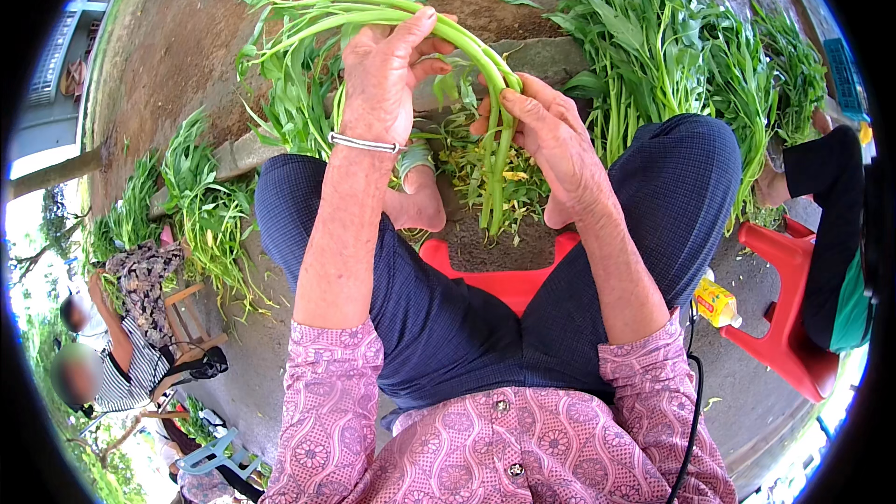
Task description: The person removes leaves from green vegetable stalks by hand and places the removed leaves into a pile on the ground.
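A small bunch of water spinach (462, 35) arches between my two hands, its leafy tops hanging to the left. My left hand (392, 66) grips the stems about midway, thumb on top. Lower down, my right hand (546, 119) pinches the same stems near their cut ends, which dangle over the ground between my feet. Beneath them lies a heap of trimmed leaves and yellowed scraps (483, 175). Beyond my right knee a large pile of leafy water spinach (637, 49) leans upright, stems toward me.
A red plastic stool (504, 280) is under me; another red stool (784, 315) holds a person at right. Beside it lies a yellow-labelled bottle (717, 302). More greens (210, 217) rest at left near seated people. A stone kerb (546, 59) runs ahead.
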Demonstrator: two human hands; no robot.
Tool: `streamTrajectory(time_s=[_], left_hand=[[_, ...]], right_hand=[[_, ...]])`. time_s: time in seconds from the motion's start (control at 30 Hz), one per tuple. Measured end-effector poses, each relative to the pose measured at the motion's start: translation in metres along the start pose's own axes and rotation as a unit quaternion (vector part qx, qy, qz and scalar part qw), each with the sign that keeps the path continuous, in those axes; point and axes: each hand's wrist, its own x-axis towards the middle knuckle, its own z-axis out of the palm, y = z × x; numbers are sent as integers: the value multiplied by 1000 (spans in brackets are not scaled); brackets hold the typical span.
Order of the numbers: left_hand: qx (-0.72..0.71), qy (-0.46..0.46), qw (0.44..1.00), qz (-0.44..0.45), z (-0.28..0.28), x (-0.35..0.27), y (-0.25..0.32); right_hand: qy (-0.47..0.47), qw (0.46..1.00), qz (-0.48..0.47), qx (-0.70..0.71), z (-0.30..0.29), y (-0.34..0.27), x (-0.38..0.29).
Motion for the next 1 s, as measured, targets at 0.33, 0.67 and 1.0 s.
streamTrajectory(time_s=[0.33,0.67,1.0], left_hand=[[-4,-4,1000,7,-4,1,1],[19,18,998,50,-15,7,3],[-18,50,997,60,-19,10,7]], right_hand=[[25,995,-49,-81,5,-5,-3],[213,965,-125,-85,-18,-4,4],[230,959,-101,-135,-22,-14,-2]])
